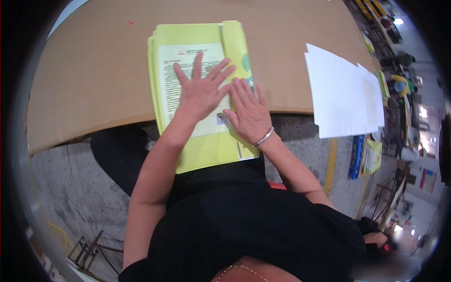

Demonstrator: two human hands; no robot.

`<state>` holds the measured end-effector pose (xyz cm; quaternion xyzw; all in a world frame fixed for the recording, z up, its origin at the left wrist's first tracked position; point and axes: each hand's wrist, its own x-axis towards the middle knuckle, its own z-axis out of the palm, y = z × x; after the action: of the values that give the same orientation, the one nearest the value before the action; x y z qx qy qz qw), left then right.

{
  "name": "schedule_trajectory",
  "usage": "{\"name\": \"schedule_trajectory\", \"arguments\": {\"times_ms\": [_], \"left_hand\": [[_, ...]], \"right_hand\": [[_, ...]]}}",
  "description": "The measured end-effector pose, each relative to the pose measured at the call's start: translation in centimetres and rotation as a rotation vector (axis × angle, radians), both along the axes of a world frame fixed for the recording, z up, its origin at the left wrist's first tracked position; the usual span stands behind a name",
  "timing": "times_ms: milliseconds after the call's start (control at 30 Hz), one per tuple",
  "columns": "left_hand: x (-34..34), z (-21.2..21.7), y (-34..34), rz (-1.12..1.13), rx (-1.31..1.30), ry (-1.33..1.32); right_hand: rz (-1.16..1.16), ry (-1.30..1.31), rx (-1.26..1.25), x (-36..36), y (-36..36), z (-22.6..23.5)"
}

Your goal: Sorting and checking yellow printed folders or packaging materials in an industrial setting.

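Observation:
A stack of yellow-green printed cardboard sheets [202,152] lies over the table's front edge, its near end hanging out above my lap. The top sheet has a pale panel of small print, and a narrow flap [233,42] is folded over along its right side. My left hand [202,94] rests with fingers spread on the printed panel. On the folded flap lies my right hand [249,110], palm down and fingers stretched out, a bracelet at its wrist. Neither hand grips anything. What is under the palms is hidden.
The brown table [94,80] spreads out around the stack. White cardboard sheets [336,91] lie at its right end, past the front edge. A blue crate [357,157] stands on the floor at right beside more yellow-green stacks [372,156]. Several people work at far right.

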<state>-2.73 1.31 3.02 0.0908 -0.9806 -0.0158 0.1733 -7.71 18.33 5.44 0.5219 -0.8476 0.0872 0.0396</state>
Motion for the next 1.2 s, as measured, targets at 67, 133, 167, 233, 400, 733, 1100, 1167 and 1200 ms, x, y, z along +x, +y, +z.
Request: {"name": "schedule_trajectory", "arguments": {"times_ms": [67, 133, 167, 233, 400, 733, 1100, 1167, 1200], "left_hand": [[0.6, 0.2, -0.4, -0.006, 0.051, -0.033], [1.0, 1.0, -0.5, -0.005, 0.1, -0.058], [1.3, 1.5, -0.6, 0.004, 0.097, -0.084], [1.0, 1.6, -0.4, 0.001, 0.106, -0.106], [0.8, 1.7, 0.0, 0.017, 0.118, -0.087], [1.1, 0.6, -0.1, 0.062, 0.127, -0.085], [1.0, 0.0, -1.1, -0.002, 0.145, -0.117], [1.0, -0.4, -2.0, -0.013, 0.311, 0.219], [1.0, -0.6, -2.3, 0.164, 0.29, 0.324]], "right_hand": [[0.187, -0.19, -0.1, -0.9, 1.1, 0.5], [0.04, -0.293, -0.195, -3.9, 4.3, 1.1], [-0.075, -0.413, -0.304, -6.0, 6.3, 1.3], [-0.313, -0.113, -0.272, -12.2, 11.5, 1.1], [-0.499, -0.022, 0.527, -16.0, 19.7, -1.6], [-0.172, -0.714, -0.531, -12.6, 11.4, 10.3], [-0.353, -1.236, -0.758, -2.9, 6.3, 1.2], [-0.348, -1.147, -0.651, -2.0, 6.2, 0.4], [-0.331, -1.153, -0.652, -2.1, 6.3, 0.5]]}}
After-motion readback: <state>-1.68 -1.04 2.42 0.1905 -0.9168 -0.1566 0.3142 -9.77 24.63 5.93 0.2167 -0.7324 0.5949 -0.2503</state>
